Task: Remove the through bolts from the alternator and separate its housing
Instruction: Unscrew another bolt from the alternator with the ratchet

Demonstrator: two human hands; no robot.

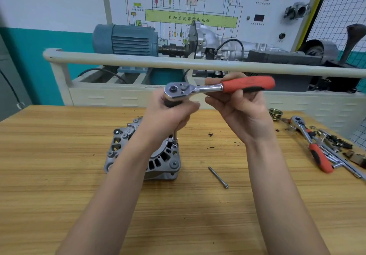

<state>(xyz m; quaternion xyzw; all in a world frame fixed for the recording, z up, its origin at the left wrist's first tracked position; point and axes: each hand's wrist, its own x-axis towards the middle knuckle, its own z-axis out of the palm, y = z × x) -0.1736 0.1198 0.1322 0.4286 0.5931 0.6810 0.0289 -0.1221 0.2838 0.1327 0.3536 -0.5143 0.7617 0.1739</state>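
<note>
Wooden table [59, 175], light grain, its far edge running below a cream rail [138, 61]; broad bare surface lies toward the viewer and to the left. Alternator [158, 157], grey cast housing, lies left of centre on the table with its finned face upward and its shaft axis roughly vertical; the left forearm crosses over much of it. Ratchet [200, 89], chrome head and red grip, is held level above the alternator, long axis left to right, head to the left. A slim extension with socket [174, 140] drops from beneath the head, nearly upright, its tip meeting the alternator's right rim, apparently on a bolt head, though the contact is too small to confirm. Left hand [170, 114] curls around the top of the extension under the ratchet head. Right hand [240, 106] wraps its fingers about the red grip. One removed through bolt [218, 177] lies loose on the table to the right of the alternator, well apart, pointing diagonally away and leftward. Second ratchet [312, 145], assorted loose hardware and a brass-coloured pulley [275, 113] crowd the table's right edge.
</note>
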